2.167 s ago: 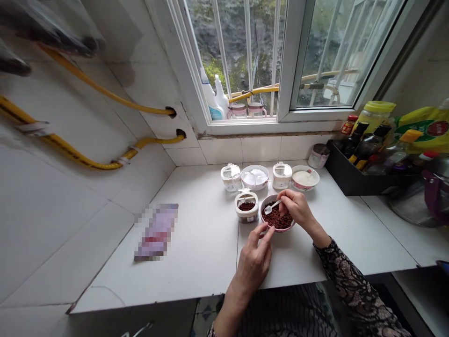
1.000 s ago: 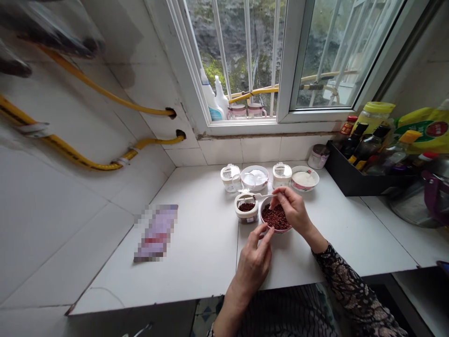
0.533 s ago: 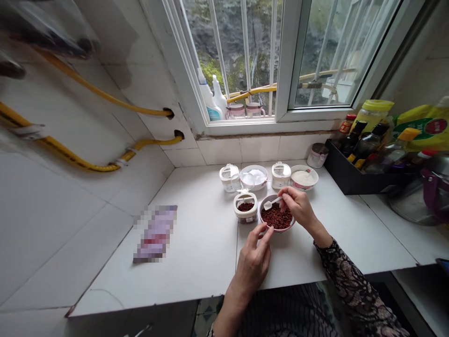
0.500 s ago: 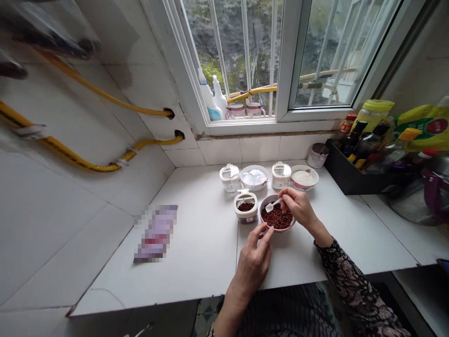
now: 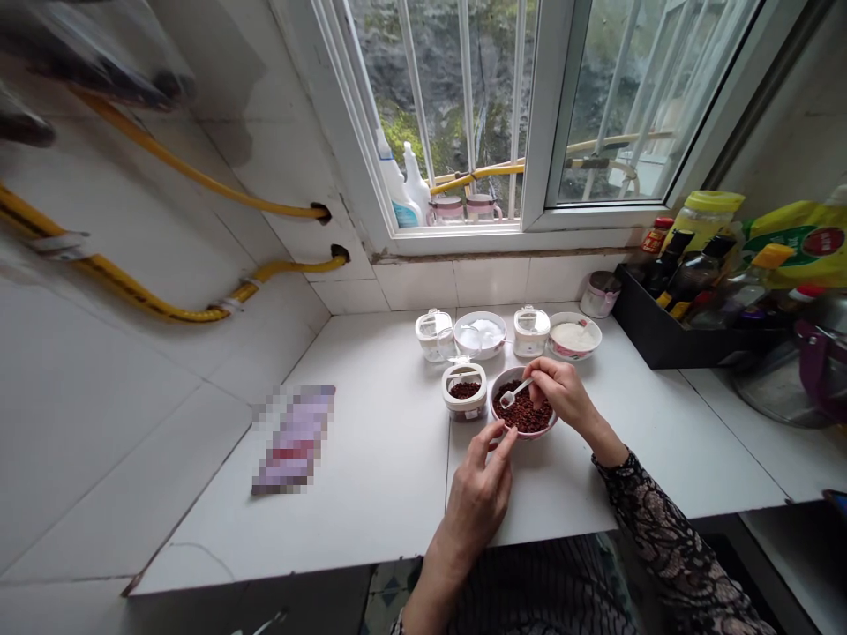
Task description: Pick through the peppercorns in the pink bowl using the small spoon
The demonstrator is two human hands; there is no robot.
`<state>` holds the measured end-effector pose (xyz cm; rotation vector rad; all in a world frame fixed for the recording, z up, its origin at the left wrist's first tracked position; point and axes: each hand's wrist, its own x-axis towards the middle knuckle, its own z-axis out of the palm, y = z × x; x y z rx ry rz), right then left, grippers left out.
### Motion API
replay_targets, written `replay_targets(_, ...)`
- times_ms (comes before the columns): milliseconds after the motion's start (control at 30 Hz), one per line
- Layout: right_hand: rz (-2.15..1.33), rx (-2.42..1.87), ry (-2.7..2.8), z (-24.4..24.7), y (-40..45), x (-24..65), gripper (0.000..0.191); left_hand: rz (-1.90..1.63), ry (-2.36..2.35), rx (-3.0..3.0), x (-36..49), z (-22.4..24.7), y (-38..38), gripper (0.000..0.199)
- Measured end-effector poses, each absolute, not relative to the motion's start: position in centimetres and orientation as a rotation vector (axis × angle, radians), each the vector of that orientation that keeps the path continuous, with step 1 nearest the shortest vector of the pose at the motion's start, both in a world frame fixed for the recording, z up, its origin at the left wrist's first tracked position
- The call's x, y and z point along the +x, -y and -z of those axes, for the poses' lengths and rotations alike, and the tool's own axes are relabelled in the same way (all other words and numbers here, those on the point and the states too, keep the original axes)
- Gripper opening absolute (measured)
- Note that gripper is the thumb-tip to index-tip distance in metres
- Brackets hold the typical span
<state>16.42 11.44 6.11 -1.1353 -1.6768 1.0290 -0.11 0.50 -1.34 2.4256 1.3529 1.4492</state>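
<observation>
My right hand pinches the handle of a small white spoon over a bowl of dark red-brown grains. The spoon's head is low at the left part of the grains. At the bowl's near left rim rest the fingertips of my left hand, its thumb and fingers a little apart, with nothing held. Just left of the bowl stands a clear jar with a white rim, its lid up and the same grains inside.
Behind are two lidded jars, a bowl of white stuff and a bowl of cream-coloured stuff. A black bottle box stands right, a blurred purple packet left.
The spoon's head has dipped slightly lower in the bowl and tilted, with my right hand shifting very little. My left hand keeps its place at the rim.
</observation>
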Motion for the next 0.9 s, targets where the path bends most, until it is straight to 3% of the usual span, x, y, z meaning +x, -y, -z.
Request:
replay_targets(600, -1.001, -1.178, 1.745, -6.16, -11.09, 15.88, 0.016, -1.441, -1.362, 2.427, -0.1, 1.29, -0.46, 0.054)
replay_targets(900, -1.254, -1.137, 1.514, -6.12, -11.53, 16.34, 0.011, -1.447, -1.36, 2.424, -0.1, 1.48, -0.51, 0.055)
